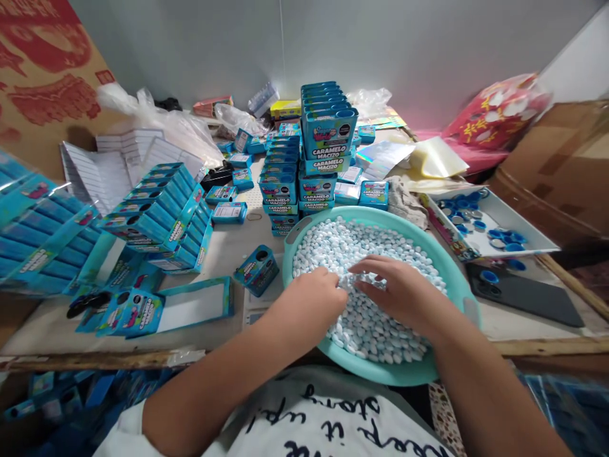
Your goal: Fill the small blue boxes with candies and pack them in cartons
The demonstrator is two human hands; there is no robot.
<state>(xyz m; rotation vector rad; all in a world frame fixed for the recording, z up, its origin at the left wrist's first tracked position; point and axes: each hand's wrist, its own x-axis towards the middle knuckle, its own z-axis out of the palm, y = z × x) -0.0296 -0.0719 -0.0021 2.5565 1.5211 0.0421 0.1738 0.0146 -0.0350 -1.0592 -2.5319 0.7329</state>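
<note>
A turquoise basin (454,279) filled with small white and pale blue candies (380,343) stands at the table's front edge. Over the candies, my left hand (318,298) has its fingers curled closed; what they hold, if anything, is hidden. Close to its right, my right hand (392,285) reaches in with thumb and fingers apart, its fingertips at the candies. Left of the basin lies a small blue candy box (257,270) with a round dark hole showing.
Stacked candy boxes (328,136) stand behind the basin, with more packed boxes (157,209) at left. An open display tray (195,308) lies at front left. On the right are a white box (528,231) of blue caps and a dark phone (528,298).
</note>
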